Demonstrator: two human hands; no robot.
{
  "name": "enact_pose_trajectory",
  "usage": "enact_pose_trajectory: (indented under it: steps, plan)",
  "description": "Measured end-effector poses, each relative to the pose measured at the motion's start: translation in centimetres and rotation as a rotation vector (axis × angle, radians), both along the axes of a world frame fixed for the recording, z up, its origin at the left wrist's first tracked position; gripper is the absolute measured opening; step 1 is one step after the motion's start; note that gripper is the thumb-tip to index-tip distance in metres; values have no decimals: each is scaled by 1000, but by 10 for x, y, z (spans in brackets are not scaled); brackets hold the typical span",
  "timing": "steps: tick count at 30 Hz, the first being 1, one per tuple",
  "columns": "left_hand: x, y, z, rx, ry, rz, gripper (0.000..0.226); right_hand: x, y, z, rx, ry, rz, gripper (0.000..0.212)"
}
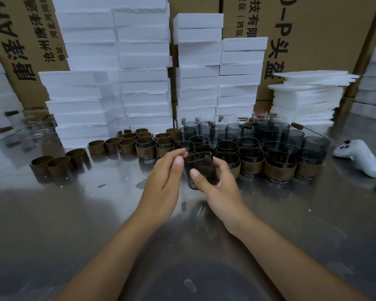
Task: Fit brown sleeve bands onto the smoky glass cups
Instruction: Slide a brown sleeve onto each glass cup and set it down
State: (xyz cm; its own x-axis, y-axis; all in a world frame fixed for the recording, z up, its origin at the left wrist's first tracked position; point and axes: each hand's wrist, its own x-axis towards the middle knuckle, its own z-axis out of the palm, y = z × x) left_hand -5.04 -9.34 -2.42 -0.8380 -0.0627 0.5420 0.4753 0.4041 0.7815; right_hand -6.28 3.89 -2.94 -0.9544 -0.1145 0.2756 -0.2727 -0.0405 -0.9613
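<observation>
We find the right hand (217, 183) curled round a bare smoky glass cup (201, 166), tilted just before the brown-banded glass cups (251, 167), presumably for banding. The left hand (167, 174) meets its rim, grip unclear.

Left carton (15, 40), 10 o'clock: print turned sideways. Small lines read "地址: 河北河间…" and "沧州…". The large characters beside them can't be read with confidence. Latin "AH" at top edge.
Right carton (313, 29), 1 o'clock: "科技有限", "(西区", large "–P头盔".
Bands (250, 168), 3 o'clock: round stamp, illegible.
</observation>
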Motion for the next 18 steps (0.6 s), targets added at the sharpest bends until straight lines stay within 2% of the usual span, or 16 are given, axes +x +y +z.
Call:
enact_pose_trajectory:
  steps: [9,18]
  plan:
    - [0,2,6,167,-10,-134,43,6,-5,-1,69,39,129,46]
    - [5,8,10,194,55,-197,35,2,-2,-1,27,11,41,41]
